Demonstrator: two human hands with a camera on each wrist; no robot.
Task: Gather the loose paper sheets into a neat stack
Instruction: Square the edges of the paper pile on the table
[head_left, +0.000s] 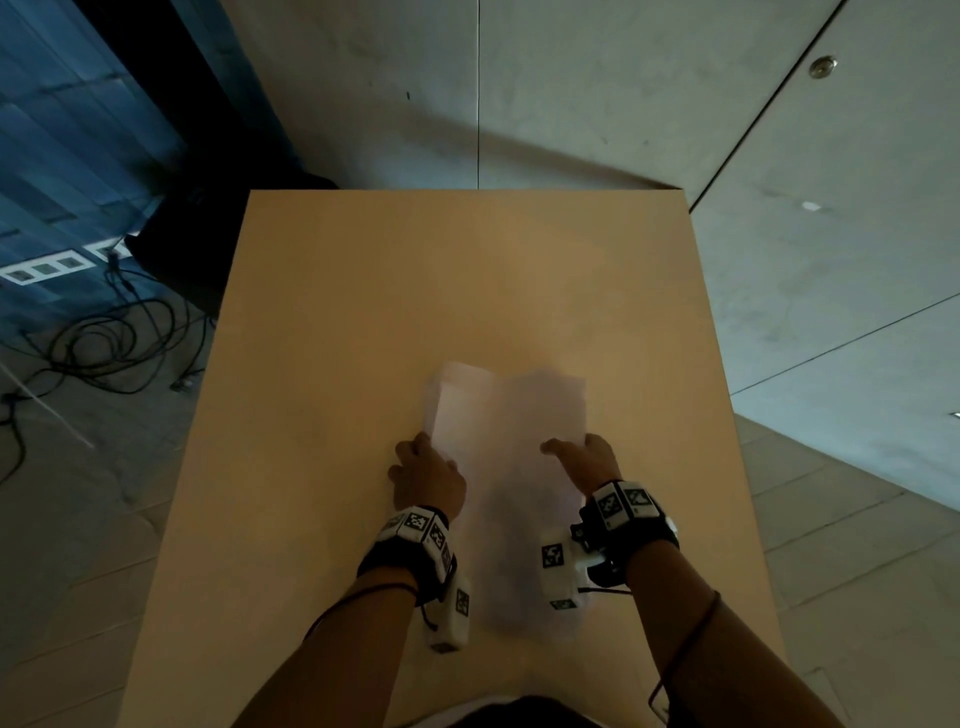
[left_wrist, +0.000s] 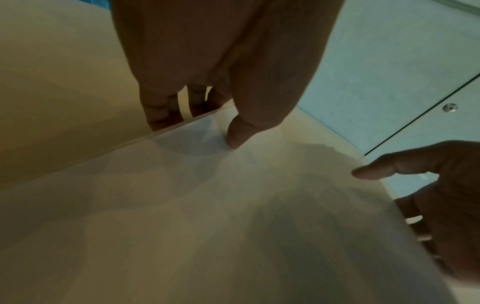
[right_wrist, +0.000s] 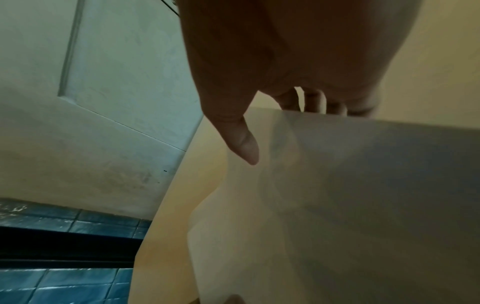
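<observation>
Pinching blurred paper sheets (head_left: 506, 415) (perhaps lifted): left hand (head_left: 428, 475), right hand (head_left: 587, 460).

Both forearms extended fwd; left hand (head_left: 429, 479) & right hand (head_left: 587, 460) pinching opposite edges, thumbs on top, fingers under.

A plain tan table (head_left: 363, 322) stands on a grey tiled floor (head_left: 831, 260), bearing only a blurred bundle of white paper sheets (head_left: 511, 467) toward its near middle.
</observation>
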